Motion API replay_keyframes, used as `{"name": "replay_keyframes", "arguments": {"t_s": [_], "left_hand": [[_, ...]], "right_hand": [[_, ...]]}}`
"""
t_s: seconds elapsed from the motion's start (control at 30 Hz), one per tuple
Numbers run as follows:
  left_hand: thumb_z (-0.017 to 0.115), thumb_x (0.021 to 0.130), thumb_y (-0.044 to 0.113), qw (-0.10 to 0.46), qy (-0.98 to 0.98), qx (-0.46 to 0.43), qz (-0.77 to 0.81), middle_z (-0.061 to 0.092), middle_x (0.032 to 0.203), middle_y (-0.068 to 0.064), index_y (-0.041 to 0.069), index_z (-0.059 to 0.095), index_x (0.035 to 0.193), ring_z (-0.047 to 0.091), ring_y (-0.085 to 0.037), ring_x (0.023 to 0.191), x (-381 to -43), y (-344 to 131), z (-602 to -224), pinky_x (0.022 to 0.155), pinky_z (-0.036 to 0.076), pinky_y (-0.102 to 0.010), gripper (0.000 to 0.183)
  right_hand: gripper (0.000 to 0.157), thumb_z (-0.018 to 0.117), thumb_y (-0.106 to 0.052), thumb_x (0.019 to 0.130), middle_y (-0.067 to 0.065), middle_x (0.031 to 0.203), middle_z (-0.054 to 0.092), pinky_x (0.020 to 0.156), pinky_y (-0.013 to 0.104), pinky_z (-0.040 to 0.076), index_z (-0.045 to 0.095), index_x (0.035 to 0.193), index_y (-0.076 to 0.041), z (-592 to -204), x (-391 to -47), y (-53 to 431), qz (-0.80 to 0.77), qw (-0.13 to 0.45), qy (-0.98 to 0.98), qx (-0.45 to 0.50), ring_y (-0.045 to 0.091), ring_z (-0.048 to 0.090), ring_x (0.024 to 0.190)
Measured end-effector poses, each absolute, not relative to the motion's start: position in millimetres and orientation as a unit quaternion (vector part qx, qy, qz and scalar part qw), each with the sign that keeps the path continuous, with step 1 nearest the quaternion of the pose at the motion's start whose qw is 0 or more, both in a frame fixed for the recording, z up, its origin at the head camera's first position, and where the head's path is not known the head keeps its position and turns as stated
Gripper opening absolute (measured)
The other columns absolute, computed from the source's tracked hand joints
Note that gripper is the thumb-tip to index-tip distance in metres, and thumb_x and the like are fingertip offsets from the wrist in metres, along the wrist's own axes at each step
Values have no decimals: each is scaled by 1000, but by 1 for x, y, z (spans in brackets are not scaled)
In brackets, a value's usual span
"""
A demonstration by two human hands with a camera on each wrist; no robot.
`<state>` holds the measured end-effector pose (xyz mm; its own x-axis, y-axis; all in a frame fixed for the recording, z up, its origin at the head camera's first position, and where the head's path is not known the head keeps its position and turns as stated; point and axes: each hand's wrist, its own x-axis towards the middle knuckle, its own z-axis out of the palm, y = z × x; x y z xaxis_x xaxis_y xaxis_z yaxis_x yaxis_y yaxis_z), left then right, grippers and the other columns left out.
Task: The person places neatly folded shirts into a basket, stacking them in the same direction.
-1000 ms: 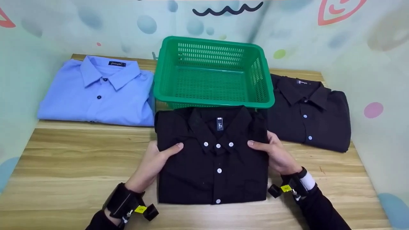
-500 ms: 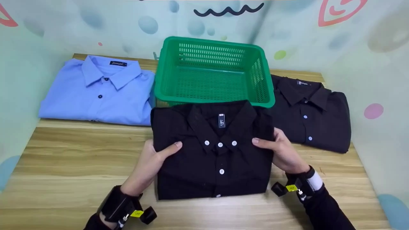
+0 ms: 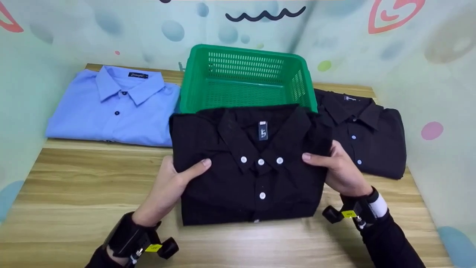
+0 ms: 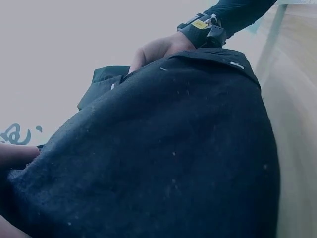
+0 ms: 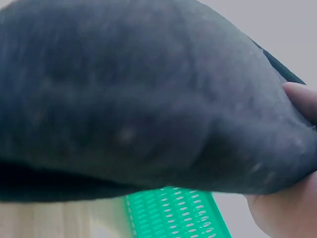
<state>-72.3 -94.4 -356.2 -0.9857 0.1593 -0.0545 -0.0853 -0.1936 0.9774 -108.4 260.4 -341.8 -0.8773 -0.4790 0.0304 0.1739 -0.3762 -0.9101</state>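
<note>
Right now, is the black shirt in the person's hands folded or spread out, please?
Folded: the black button-down shirt makes a compact rectangle, collar at top, nothing hanging loose.

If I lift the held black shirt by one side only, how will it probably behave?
The held black shirt would probably sag, since its cloth shows soft creases. Being folded, it might also come partly undone. Its broad, flat shape makes rolling unlikely.
</note>
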Motion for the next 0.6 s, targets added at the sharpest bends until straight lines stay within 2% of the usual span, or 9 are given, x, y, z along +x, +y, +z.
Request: {"name": "replay_keyframes", "arguments": {"t_s": [0.33, 0.6], "left_hand": [[77, 87, 19, 48, 628, 50, 775, 70, 96, -20, -2, 68, 102, 68, -38, 86, -93, -92, -348, 76, 55, -45, 27], [78, 86, 23, 31, 645, 33, 763, 71, 97, -16, 1, 69, 102, 68, -33, 86, -115, -89, -349, 77, 55, -41, 29]], "right_hand": [[25, 58, 13, 90, 16, 103, 66, 82, 38, 55, 62, 114, 6, -334, -124, 260, -824, 160, 530, -121, 27, 66, 94], [29, 63, 11, 90, 17, 106, 64, 82, 39, 55, 60, 118, 5, -340, -141, 258, -835, 125, 527, -98, 28, 65, 95]]}}
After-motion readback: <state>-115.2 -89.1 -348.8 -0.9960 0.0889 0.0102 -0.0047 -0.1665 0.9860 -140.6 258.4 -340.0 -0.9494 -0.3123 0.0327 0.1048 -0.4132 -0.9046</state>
